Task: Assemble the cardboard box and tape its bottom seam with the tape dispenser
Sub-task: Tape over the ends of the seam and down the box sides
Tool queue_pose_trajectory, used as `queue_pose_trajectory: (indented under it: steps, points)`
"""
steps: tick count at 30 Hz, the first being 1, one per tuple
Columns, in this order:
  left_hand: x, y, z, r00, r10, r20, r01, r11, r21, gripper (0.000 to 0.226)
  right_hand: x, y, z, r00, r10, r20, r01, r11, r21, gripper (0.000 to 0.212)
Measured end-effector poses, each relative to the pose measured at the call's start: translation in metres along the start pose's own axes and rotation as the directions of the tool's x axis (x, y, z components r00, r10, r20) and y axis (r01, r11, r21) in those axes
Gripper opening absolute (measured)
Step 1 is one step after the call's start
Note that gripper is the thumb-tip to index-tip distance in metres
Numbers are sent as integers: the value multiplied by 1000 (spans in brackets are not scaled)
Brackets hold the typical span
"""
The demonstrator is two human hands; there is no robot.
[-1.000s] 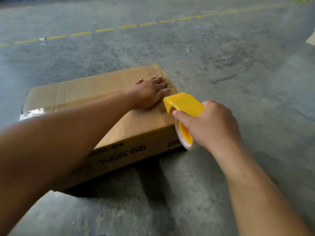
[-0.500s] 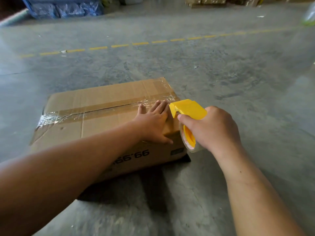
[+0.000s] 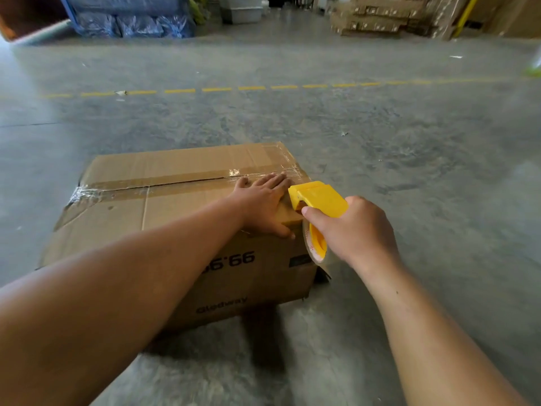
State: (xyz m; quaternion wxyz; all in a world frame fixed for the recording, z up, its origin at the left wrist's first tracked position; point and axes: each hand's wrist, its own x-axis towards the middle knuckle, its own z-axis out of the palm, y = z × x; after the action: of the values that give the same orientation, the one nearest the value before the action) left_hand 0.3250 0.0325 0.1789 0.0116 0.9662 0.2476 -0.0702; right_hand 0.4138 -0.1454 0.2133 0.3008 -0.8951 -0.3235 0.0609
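Note:
A brown cardboard box (image 3: 175,171) stands on the concrete floor with its flaps closed on top. Clear tape (image 3: 123,190) runs along the seam between the flaps and wrinkles over the left edge. My left hand (image 3: 263,203) lies flat, fingers spread, on the box top near its right front corner. My right hand (image 3: 354,230) grips a yellow tape dispenser (image 3: 319,197) with a roll of clear tape, held against the box's right edge just beside my left fingertips.
Grey concrete floor (image 3: 409,171) surrounds the box, crossed by a dashed yellow line (image 3: 216,89). Blue plastic-wrapped bundles (image 3: 131,22) stand at the far left. Stacks of flat cardboard (image 3: 377,16) lie at the far right.
The view has tilted up, showing more of the box's front face and the far floor. My left hand slid a little toward the near corner; the dispenser stays at the right edge.

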Motion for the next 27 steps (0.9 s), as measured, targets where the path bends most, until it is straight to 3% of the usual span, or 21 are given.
queue_pose_trajectory:
  steps: [13,19,27]
  points:
    - [-16,6,5,995,99,-6,-99,995,-9,112,-37,17,-6,999,-5,-49,6,1000,9,57]
    - [-19,7,12,970,234,-60,-236,972,-19,104,-56,24,-7,999,10,-45,-8,999,49,55]
    - [-19,5,9,976,218,-27,-218,976,-17,98,-75,38,-14,997,17,-70,-12,997,70,52]
